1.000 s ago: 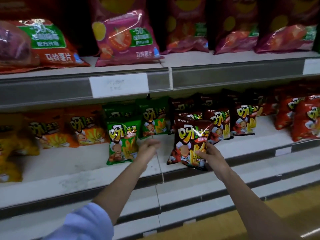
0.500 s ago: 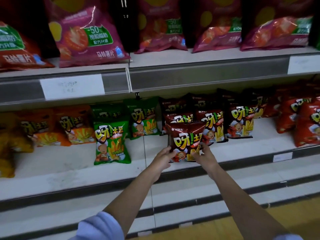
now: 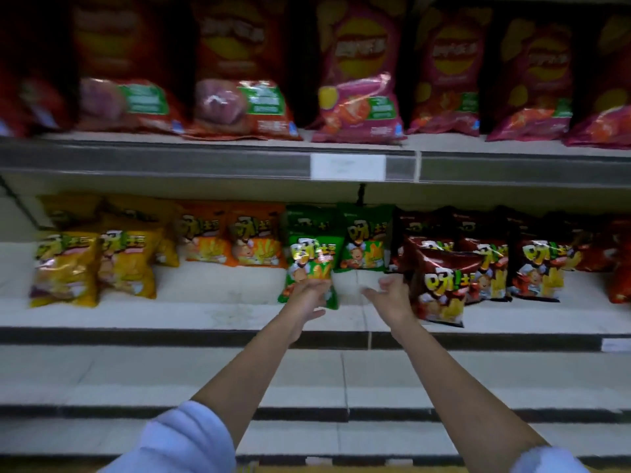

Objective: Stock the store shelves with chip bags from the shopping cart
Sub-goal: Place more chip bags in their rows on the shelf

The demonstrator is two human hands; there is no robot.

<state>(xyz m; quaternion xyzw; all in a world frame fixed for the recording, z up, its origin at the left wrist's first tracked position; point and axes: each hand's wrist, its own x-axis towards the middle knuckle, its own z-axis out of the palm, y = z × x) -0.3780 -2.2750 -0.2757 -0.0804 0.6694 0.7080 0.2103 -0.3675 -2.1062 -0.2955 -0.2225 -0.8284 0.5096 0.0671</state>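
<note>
the left hand is reaching to the front green bag on the middle shelf, its fingers loosely spread and lying against the bag's lower edge, though the blur is hiding whether they are actually pinching it or only touching. the right hand is hovering just beside the front brown bag, fingers relaxed and apart, holding nothing. the step in hand is looking like straightening or fronting (the brown bag is already standing at the shelf's front, leaning a little). the next move is probably calling for squaring the green bag upright in its row, then turning back to the cart, which is not showing here. yellow bags and orange bags are sitting further left, and big bags are lining the shelf above.
</note>
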